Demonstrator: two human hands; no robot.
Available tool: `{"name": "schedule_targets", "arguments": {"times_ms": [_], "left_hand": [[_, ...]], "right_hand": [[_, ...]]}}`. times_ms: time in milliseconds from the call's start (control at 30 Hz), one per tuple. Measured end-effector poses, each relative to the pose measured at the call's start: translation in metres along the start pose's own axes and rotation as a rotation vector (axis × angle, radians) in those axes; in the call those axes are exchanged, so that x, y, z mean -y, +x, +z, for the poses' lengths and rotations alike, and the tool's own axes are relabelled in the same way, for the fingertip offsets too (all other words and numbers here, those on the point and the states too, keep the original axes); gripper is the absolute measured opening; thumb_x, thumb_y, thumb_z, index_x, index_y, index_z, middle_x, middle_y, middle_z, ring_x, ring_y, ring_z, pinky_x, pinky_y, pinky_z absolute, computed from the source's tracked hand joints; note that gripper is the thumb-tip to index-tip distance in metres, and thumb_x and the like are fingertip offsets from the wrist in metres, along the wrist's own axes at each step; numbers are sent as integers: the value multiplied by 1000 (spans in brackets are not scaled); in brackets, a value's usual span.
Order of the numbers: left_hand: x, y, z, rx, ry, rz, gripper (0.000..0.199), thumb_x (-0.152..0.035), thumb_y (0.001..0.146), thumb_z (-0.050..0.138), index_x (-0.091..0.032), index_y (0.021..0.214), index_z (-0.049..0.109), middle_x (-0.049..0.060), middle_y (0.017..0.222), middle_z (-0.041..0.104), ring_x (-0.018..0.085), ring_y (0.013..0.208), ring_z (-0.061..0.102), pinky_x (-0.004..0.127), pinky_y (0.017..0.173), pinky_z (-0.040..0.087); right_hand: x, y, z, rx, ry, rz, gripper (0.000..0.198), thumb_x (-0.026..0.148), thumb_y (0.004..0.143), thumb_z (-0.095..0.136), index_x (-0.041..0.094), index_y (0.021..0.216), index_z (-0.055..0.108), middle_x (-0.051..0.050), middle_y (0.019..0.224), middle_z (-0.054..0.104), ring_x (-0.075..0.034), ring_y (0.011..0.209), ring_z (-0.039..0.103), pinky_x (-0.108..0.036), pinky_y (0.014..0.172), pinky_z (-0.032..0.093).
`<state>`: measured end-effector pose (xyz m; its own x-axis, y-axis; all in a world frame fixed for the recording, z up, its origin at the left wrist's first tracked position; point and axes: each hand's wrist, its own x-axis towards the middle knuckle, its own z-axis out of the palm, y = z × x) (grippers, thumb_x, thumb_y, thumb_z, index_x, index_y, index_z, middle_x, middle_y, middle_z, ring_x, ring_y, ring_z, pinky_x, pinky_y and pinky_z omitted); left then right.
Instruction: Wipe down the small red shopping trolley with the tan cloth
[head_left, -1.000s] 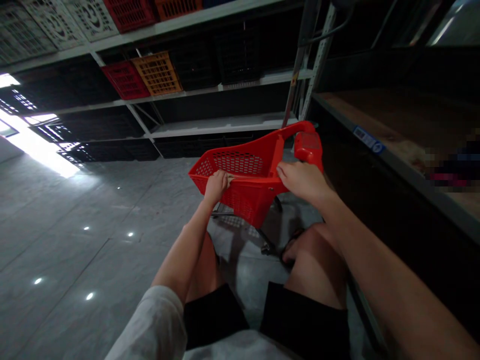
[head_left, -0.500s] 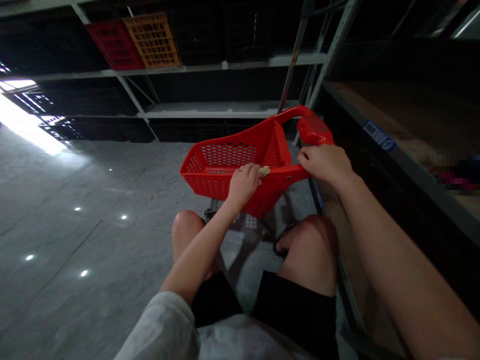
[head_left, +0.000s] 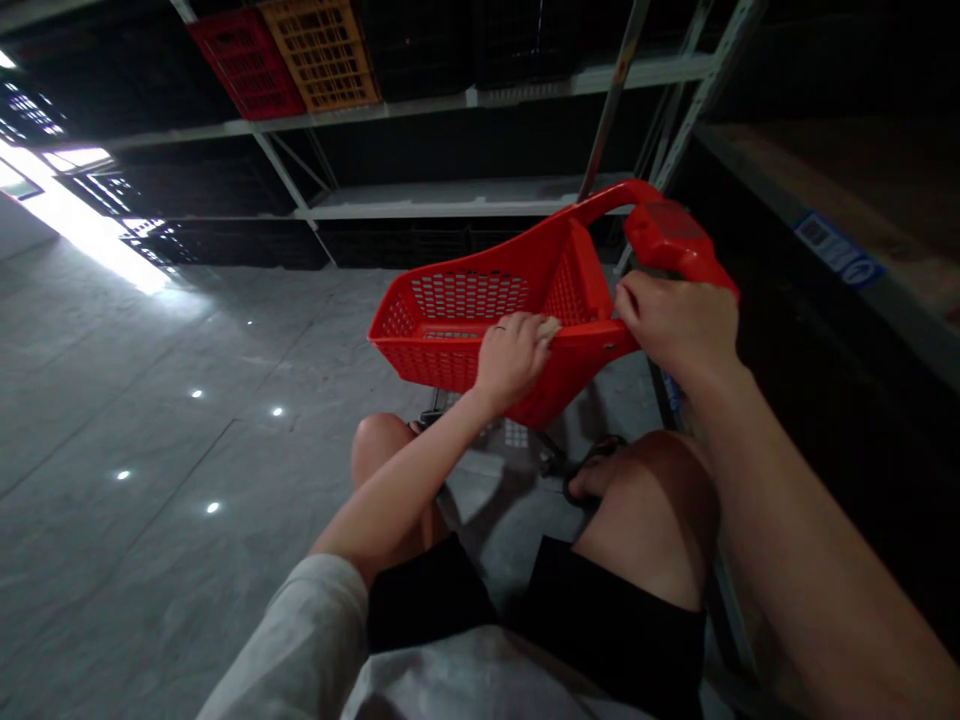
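Observation:
A red plastic shopping cart (head_left: 450, 355) with perforated sides stands in front of my knees, and the inside that I can see holds nothing. My left hand (head_left: 512, 355) presses a small pale cloth (head_left: 550, 328) against the cart's near top rim; most of the cloth is hidden under the fingers. Farther right, my right hand (head_left: 679, 318) is closed around the near end of the cart's red handle (head_left: 667, 232), its fingertips out of sight beneath.
Behind the cart runs a metal shelving rack (head_left: 420, 210) with a red crate (head_left: 247, 62), a yellow crate (head_left: 321, 52) and several black crates. A metal pole (head_left: 611, 100) leans there. At right stands a dark shelf edge with a blue-white label (head_left: 838, 247). Grey floor (head_left: 150, 400) lies left.
My left hand and the cloth have slid slightly along the rim toward the handle. The right hand keeps its hold. The whole view has shifted a little, moving the cart rightward in the picture.

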<state>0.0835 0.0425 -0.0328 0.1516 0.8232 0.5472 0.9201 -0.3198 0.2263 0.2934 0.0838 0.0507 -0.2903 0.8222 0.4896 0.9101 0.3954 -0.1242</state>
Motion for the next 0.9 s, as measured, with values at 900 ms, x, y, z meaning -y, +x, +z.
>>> {"name": "schedule_targets", "arguments": {"times_ms": [900], "left_hand": [[83, 4, 7, -24, -114, 98, 48, -45, 109, 30, -24, 143, 56, 10, 146, 58, 27, 135, 53, 51, 115, 43]], "right_hand": [[-34, 15, 13, -102, 126, -101, 41, 35, 100, 32, 21, 92, 70, -11, 89, 74, -28, 91, 68, -42, 89, 49]]}}
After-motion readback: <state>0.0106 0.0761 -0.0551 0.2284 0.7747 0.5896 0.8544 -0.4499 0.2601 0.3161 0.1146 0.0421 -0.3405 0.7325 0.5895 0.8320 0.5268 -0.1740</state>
